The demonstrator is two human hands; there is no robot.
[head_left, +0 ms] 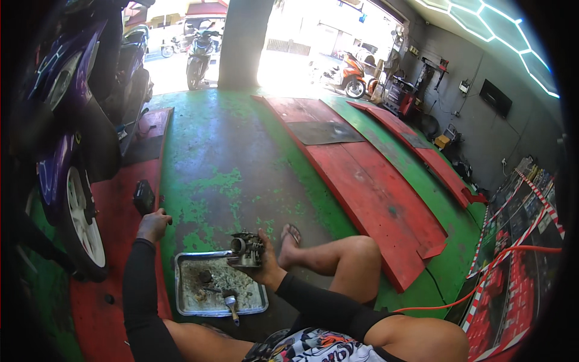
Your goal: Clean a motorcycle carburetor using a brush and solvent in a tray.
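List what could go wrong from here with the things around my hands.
The right hand alone holds the grey metal machine part near the silvery rectangular metal tray; a slip might drop and damage it.
The tan-handled flat brush juts over the tray's near rim, so a bump could tip it out.
The black boxy object sits near the edge of the red platform, close to the left hand, which might knock it off.

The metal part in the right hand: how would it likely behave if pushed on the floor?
The metal part is probably heavy for its size, as it looks thick and metallic. Its uneven, knobbly shape suggests it would scrape rather than roll.
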